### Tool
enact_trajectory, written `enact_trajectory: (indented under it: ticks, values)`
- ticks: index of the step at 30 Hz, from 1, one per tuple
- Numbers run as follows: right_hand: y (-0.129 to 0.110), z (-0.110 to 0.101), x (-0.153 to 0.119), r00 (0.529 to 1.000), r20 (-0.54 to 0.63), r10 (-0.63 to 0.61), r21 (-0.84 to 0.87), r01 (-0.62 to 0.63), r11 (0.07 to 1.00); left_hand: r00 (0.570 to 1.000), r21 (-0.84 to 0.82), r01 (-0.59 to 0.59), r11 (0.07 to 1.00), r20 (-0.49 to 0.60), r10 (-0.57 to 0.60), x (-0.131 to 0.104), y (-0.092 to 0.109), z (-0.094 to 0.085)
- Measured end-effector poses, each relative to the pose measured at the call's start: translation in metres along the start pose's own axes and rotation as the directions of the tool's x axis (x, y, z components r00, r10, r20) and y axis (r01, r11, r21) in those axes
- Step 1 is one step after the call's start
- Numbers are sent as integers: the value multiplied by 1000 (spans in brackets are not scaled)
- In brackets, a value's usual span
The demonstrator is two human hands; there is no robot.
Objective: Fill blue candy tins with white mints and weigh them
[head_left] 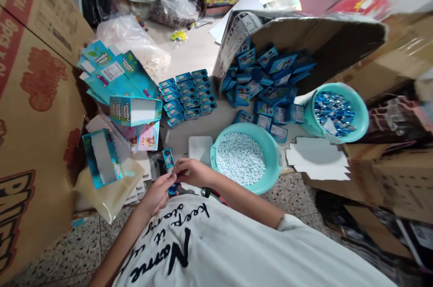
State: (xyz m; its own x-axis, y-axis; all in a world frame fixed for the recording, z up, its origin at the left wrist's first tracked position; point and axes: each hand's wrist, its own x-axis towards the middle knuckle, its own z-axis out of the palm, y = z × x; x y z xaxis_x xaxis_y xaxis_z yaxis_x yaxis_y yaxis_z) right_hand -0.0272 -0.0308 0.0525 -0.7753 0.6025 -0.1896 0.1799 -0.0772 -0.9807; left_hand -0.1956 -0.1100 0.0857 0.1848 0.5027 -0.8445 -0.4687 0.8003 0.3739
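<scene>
Part of the blue item (172, 189) at the left hand (159, 194) is hidden.

On the pale table (199, 50), we find rows of small blue boxes (187, 97). From these rows, we locate the plastic bag (130, 41) at 10 o'clock, the yellow item (178, 35) at 12, the cardboard carton (333, 46) at 2 and the turquoise basin (272, 161) at 4.

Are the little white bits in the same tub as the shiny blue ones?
No, the white bits lie in one tub, the shiny blue ones in another tub.
</scene>
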Motion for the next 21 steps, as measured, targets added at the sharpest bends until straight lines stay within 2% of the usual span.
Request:
enact_trajectory:
  ticks: [5,10,13,15,18,21]
  values:
    - [2,-3,7,994,-105,15,-25,-17,1000,999,31,-38,999,29,37,-2,7,-1]
    - [-1,-3,30,991,-126,32,15,-30,999,987,-9,-161,987,-30,160,3,20,-5]
    - [-6,-16,53,992,-127,23,-12,-25,1000,968,-67,-240,969,-99,233,5,27,-5]
    - [-14,-31,68,996,-95,-1,-61,-5,998,957,-109,-273,956,-137,258,6,30,-4]
    - [-33,-49,84,999,22,-35,-140,38,989,951,-178,-291,940,-163,263,8,35,-3]
    - [-54,-52,88,986,151,-76,-297,119,948,953,-233,-287,929,-165,254,12,40,-4]
